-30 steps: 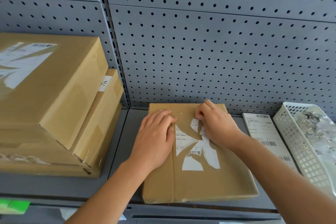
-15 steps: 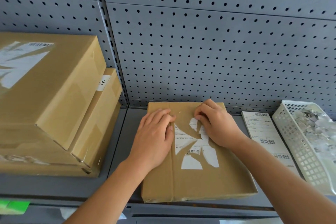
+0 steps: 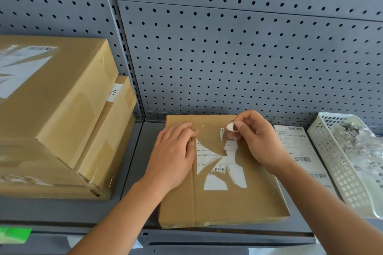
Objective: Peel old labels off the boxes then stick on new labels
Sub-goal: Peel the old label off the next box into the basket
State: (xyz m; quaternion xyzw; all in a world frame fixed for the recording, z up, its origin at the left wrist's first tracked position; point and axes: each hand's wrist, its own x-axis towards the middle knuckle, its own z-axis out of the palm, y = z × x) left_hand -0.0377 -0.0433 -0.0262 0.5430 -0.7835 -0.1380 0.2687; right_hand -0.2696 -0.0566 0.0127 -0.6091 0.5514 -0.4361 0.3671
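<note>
A flat brown cardboard box (image 3: 223, 207) lies on the grey shelf in front of me. Ragged white remains of an old label (image 3: 219, 163) cling to its top. My left hand (image 3: 174, 155) lies flat on the box's left part, fingers straight, pressing it down. My right hand (image 3: 257, 138) is raised just above the box's far edge and pinches a small torn scrap of label (image 3: 230, 126) between thumb and fingertips. A sheet of new labels (image 3: 300, 151) with barcodes lies on the shelf right of the box.
A white perforated plastic basket (image 3: 339, 172) at the right holds several torn label scraps. Stacked brown boxes (image 3: 62, 122) with label remains fill the left of the shelf. Grey pegboard (image 3: 228, 58) backs the shelf. The shelf's front edge (image 3: 207, 236) runs below the box.
My right hand has lifted off the label with a torn-off scrap in its fingertips; more bare cardboard shows at the label's top. My left hand has stayed in place.
</note>
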